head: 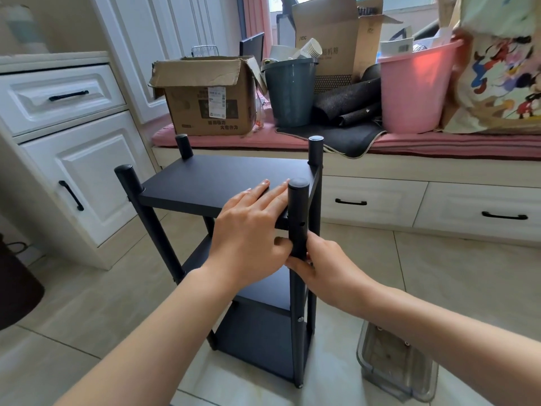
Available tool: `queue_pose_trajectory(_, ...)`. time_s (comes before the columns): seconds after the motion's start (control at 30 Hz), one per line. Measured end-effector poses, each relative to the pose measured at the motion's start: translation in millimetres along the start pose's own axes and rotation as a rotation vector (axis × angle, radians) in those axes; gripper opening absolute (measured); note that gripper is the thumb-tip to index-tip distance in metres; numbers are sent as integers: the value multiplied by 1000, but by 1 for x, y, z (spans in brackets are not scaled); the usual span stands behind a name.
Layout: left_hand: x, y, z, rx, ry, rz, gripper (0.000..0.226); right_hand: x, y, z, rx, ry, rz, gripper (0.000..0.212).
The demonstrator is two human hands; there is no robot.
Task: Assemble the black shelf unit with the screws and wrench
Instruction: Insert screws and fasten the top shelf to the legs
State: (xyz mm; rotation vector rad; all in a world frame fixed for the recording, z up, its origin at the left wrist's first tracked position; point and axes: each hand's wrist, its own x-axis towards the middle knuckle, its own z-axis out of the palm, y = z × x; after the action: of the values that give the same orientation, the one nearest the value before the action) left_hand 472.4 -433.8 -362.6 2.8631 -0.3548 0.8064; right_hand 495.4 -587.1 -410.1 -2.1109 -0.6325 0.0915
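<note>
Shelf unit (222, 183) stands upright; left hand (248, 230) flat on top, right hand (319, 268) gripping post (298, 218).

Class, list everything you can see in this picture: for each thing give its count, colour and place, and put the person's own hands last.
shelf unit: one, black, upright on the tiled floor, centre
cardboard boxes: two, brown, on the window bench
buckets: two, grey-blue and pink, on the bench
mat: one, black, draped over the bench edge
plastic tub: one, clear, floor at right
left hand: flat on the top shelf
right hand: fingers at the near right post
</note>
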Motion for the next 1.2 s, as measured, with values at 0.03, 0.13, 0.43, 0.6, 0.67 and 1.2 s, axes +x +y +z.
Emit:
queue_pose_trajectory(0.03,1,-1,-2,-17,-31,-3,71,0,0,0,7,-5,2,21)
queue_pose_trajectory(0.13,3,-5,-3,-58,-76,9,79,1,3,-2,16,-18,-10,19)
queue_pose_trajectory(0.43,15,2,9,15,-43,-29,92,11,12,-9,114,54,-24,22)
queue_pose_trajectory(0.6,25,5,17,22,-31,-62,82,17,19,-16,131,98,10,27)
queue_pose_trajectory(0.67,27,7,19,22,-14,-68,80,18,20,-17,141,106,11,25)
queue_pose_trajectory(1.2,50,29,38,60,44,-127,73,11,102,-62,53,30,182,17)
